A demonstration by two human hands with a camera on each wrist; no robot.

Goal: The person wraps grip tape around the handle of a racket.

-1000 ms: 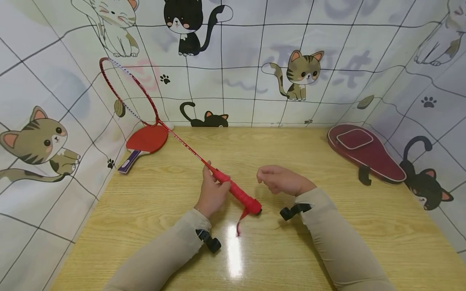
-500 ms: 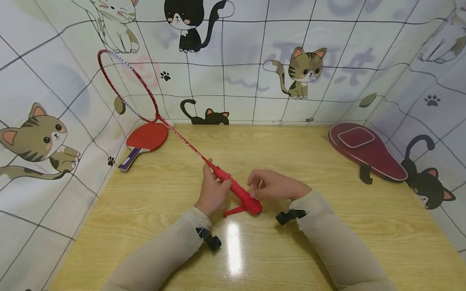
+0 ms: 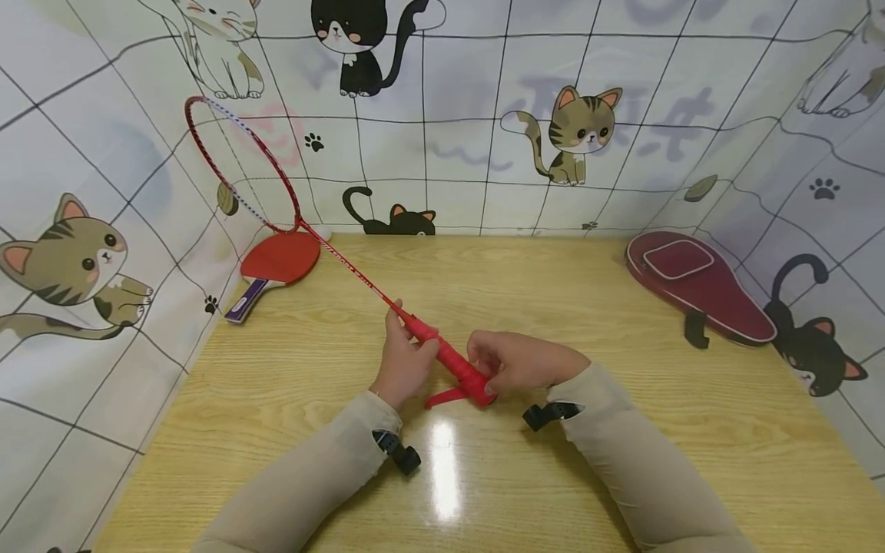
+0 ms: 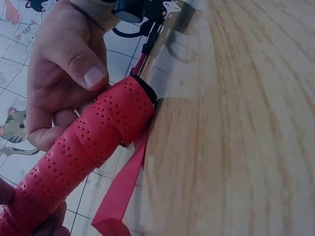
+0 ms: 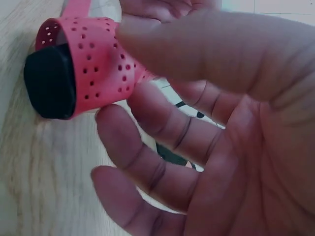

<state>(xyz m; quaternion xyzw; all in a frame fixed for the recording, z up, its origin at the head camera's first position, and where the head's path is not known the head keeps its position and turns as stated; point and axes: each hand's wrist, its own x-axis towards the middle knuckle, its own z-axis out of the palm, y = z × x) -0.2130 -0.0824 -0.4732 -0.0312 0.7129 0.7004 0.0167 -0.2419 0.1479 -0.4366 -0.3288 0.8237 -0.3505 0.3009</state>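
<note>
A red badminton racket [image 3: 356, 275] slants across the head view, its head up at the far left and its handle low in the middle. Perforated red grip tape [image 4: 88, 132] winds round the handle. One loose tape end [image 3: 445, 398] sticks out to the left near the butt. My left hand [image 3: 404, 370] grips the upper handle, thumb on top. With thumb and fingers, my right hand [image 3: 525, 361] pinches the wrapped handle near its lower end. The black butt [image 5: 49, 81] pokes out of the tape in the right wrist view.
A red table tennis bat [image 3: 282, 259] lies at the table's back left, below the racket's head. At the back right is a dark red paddle-shaped case [image 3: 681, 280]. Cat-printed cloth walls [image 3: 456, 153] enclose the wooden table [image 3: 553, 484] at back and sides.
My right hand has moved left and closed on the handle's lower end. The loose tape end, which hung towards me, now points left. My left hand keeps its hold.
</note>
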